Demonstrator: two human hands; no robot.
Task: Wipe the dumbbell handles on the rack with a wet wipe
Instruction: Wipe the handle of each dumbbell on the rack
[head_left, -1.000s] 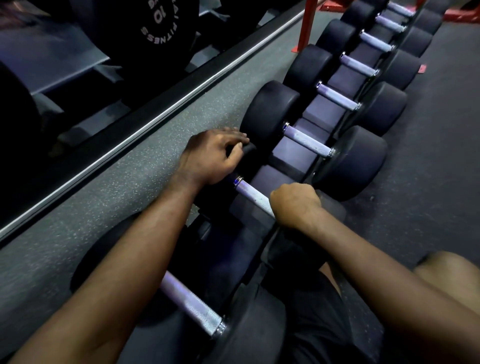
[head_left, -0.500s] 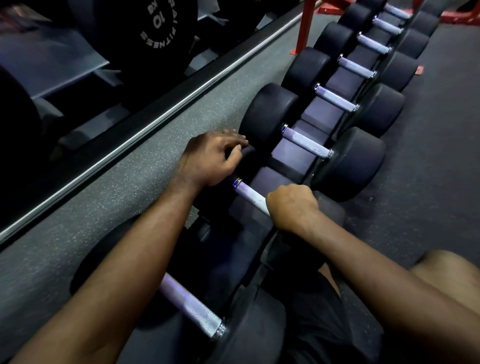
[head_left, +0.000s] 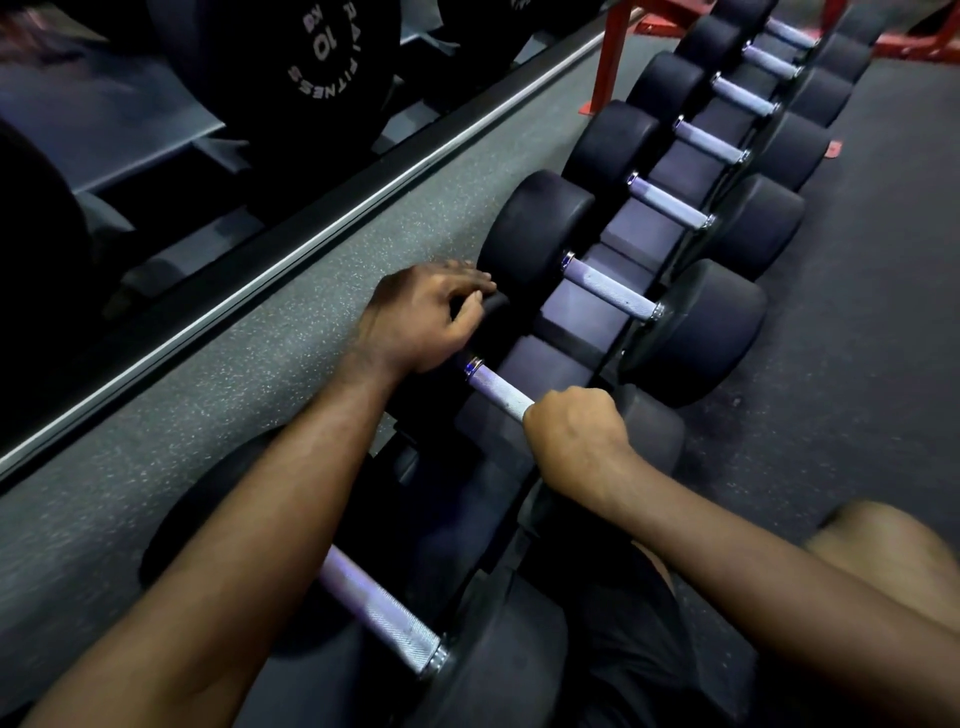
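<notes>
A row of black dumbbells with knurled silver handles lies on a low dark rack (head_left: 618, 322) running from near me to the far right. My right hand (head_left: 571, 431) is curled round the right end of the second dumbbell's handle (head_left: 498, 387); no wipe shows, the fist hides what is under it. My left hand (head_left: 421, 317) rests on that dumbbell's left head (head_left: 493, 312), fingers bent over its top. The nearest dumbbell's handle (head_left: 379, 608) lies partly under my left forearm.
More dumbbells (head_left: 608, 288) continue up the rack toward a red steel frame (head_left: 610, 52). A mirror with a metal edge strip (head_left: 291, 254) runs along the left, beside speckled grey floor. Dark rubber flooring lies to the right. My knee (head_left: 883, 540) is at the lower right.
My right hand has slid slightly along the handle, toward its right end after edging left. The left hand stays on the head.
</notes>
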